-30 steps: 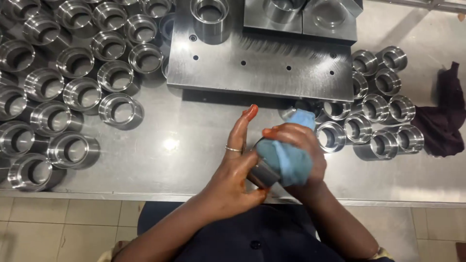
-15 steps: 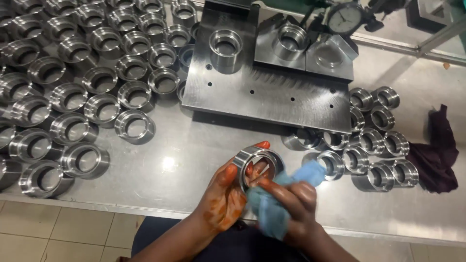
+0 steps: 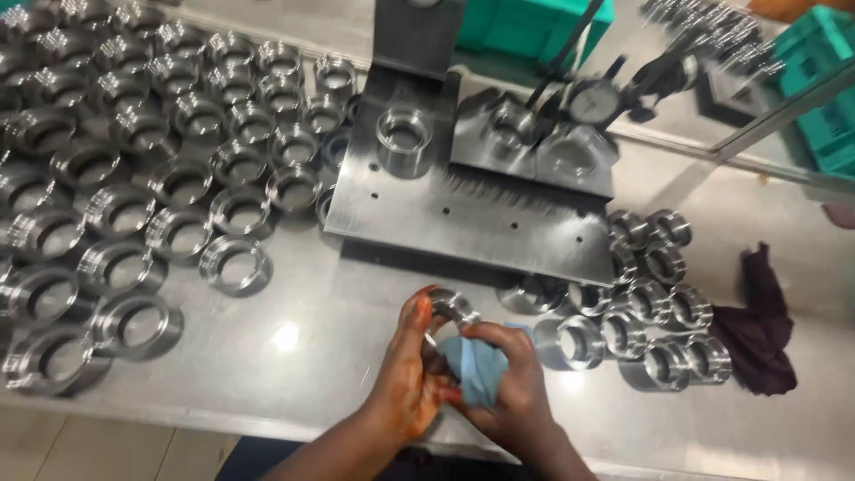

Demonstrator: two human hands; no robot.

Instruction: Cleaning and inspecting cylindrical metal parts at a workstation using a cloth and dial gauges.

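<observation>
While the left hand [image 3: 405, 374] gripped a metal ring [image 3: 450, 307] just above the steel surface [image 3: 303, 347], its fingers clamped on the rim, the right hand [image 3: 508, 383] pressed a blue cloth [image 3: 472, 365] against it, fingers closed around the cloth.

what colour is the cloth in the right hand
Light blue: the cloth is bunched in the right hand against a metal ring; head view.

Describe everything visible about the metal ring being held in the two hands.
The metal ring is a short, shiny, silver-coloured machined collar with a round bore, like the many rings on the table. It is held above the steel table's near edge, tilted, only its upper rim showing. The left hand cups its left side; the right hand presses a light blue cloth against it, hiding its lower part.
</observation>
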